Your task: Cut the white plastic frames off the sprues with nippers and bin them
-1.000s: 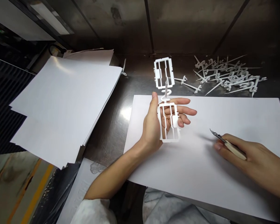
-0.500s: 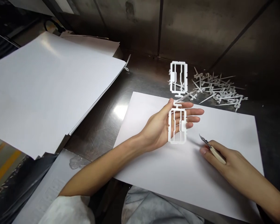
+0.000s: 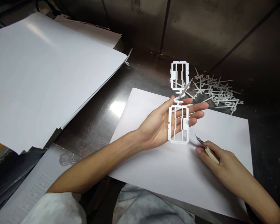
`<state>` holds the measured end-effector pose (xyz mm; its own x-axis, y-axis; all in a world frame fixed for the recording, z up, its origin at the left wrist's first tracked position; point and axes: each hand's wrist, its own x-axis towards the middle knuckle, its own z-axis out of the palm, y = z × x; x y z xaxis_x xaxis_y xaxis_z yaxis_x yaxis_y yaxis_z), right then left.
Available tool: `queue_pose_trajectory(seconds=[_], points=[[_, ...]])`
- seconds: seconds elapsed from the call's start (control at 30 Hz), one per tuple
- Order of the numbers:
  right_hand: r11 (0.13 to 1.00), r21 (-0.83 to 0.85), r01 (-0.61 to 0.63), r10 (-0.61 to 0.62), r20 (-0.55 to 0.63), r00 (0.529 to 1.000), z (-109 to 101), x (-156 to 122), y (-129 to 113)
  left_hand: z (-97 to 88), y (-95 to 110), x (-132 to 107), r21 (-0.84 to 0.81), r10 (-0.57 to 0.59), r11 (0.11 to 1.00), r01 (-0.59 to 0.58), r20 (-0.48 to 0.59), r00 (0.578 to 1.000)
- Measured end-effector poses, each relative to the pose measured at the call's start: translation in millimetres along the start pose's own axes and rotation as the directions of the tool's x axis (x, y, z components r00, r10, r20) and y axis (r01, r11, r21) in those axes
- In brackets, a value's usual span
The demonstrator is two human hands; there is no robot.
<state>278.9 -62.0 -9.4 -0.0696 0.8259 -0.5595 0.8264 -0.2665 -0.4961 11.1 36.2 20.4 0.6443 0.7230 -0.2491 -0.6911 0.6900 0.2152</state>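
My left hand (image 3: 155,127) is palm up, its thumb and index finger at the middle of a white plastic molding and the other fingers stretched out behind it. The molding is two slotted rectangular frames, an upper frame (image 3: 187,71) and a lower frame (image 3: 169,124), joined by a curved runner with a pointed sprue (image 3: 186,88) sticking up at a slant. The lower frame lies over my palm and fingers. To the right, my right hand (image 3: 220,166) is closed round small nippers (image 3: 211,154) with a cream handle. Their tip points at the lower frame, apart from it.
A pile of cut white sprues (image 3: 220,91) lies on the dark metal table (image 3: 95,124) at the back right. White sheet (image 3: 154,174) covers the work area under my hands. Stacked white sheets (image 3: 60,71) stand at the left. A metal wall (image 3: 200,34) rises behind.
The pointed sprue on the molding has swung more upright, and the molding has turned slightly. My left fingers reach a little farther out. The nippers are slightly closer to the lower frame.
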Motion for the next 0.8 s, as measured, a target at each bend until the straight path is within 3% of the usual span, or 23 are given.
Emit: queue_pose_trajectory(seconds=[0.33,0.67,0.8], points=[[1.0,0.015,0.002,-0.002,0.017,1.0,-3.2,-5.3,-12.1,-1.2,-1.7,-0.1,0.064,-0.008,0.998,0.009,-0.012,1.0],[0.988,0.095,0.12,-0.116,-0.05,0.992,9.7,1.3,-14.8,8.4,-3.5,-14.4,0.421,-0.079,0.905,0.056,0.036,0.996],[0.981,0.144,0.127,-0.115,-0.09,0.989,13.0,3.3,-15.1,6.3,-2.8,-17.0,0.473,-0.105,0.878,0.073,0.041,0.994]])
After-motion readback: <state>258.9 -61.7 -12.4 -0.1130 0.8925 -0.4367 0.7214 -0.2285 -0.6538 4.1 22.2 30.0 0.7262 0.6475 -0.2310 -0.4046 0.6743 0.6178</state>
